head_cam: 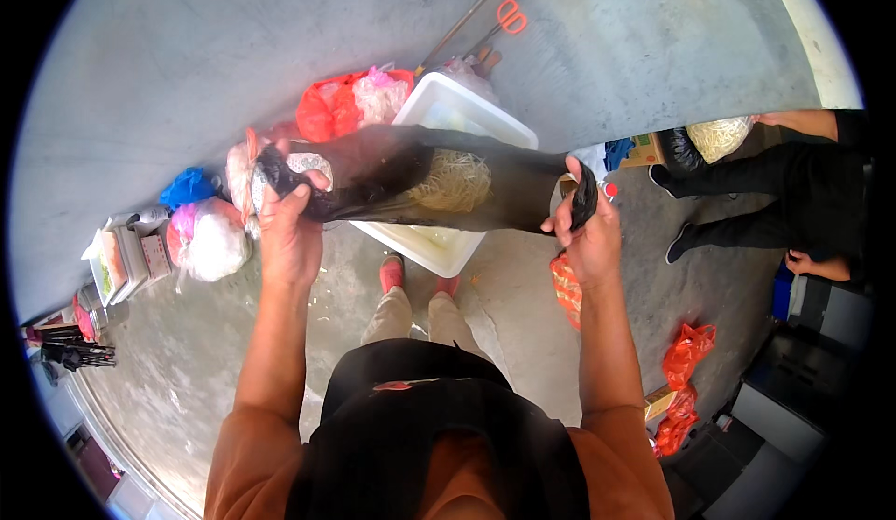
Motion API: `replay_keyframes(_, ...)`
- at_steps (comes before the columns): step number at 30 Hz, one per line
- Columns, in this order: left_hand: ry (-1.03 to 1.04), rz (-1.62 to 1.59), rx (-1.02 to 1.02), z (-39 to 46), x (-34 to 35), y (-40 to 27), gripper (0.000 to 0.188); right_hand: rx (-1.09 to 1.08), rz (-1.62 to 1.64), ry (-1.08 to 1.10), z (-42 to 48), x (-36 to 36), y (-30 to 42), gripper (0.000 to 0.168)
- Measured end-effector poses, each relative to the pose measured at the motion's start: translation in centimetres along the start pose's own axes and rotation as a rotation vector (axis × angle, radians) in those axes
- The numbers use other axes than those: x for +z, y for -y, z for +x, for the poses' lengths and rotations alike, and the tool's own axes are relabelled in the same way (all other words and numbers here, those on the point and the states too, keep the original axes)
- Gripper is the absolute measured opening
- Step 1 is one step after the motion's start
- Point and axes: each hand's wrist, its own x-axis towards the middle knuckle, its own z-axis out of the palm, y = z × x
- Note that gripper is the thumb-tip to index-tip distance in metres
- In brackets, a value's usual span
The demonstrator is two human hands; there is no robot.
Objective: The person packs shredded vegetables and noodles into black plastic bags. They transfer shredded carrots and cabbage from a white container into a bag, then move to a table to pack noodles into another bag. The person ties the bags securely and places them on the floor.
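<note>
A thin black plastic bag [378, 159] is stretched sideways between my two hands. My left hand [290, 219] grips its bunched end, and my right hand [588, 226] has its fingers closed around the opposite end. Through the see-through plastic shows a clump of pale, thin strands [451, 180]; whether it lies inside the bag or behind it, I cannot tell. Below the bag, a white rectangular plastic tub [465, 103] is partly hidden, with some pale, wet-looking content at its near end.
Red plastic bags [329, 108] stand against the grey wall, near scissors with orange handles [512, 17]. A knotted bag [213, 240] and stacked trays [115, 257] lie left. At right, a person [805, 184] touches a bag of pale strands [721, 136]. Orange bags [689, 352] sit lower right.
</note>
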Motion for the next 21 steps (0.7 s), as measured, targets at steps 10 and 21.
replay_keyframes(10, 0.01, 0.382, 0.056, -4.6, -1.7, -1.0, 0.077, 0.099, -0.188, -0.014, 4.2, 2.5, 4.4, 0.023)
replay_keyframes(21, 0.003, 0.365, -0.055, -8.2, -3.1, 0.5, 0.079, -0.007, -0.437, 0.105, 4.0, 1.1, 2.3, 0.02)
